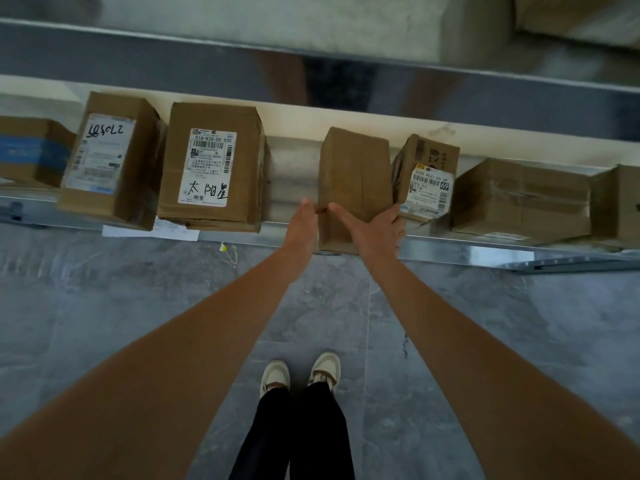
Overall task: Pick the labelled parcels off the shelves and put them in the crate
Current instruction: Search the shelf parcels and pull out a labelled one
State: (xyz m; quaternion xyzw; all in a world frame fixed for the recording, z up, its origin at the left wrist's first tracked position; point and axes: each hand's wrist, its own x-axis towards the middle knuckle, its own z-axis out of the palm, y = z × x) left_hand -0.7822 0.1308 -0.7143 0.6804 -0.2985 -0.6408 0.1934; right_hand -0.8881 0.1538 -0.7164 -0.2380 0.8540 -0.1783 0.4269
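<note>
Now both arms out at the shelf [450, 242]: left hand [304, 225] flat against the plain box [353, 174], fingers straight, right hand [375, 230] curled round its near right side, box upright on the edge between two labelled parcels [211, 166].

The lower front of the plain brown box [353, 174] is covered by the right hand [375, 230], and no label can be seen on its visible faces. The fingertips of the left hand [304, 226] are hidden behind the box's near corner. The blue-taped box [31, 150] is cut off by the left edge. The small print on the labelled parcel [211, 164] cannot be read. The upper shelf [311, 32] is blurred.
</note>
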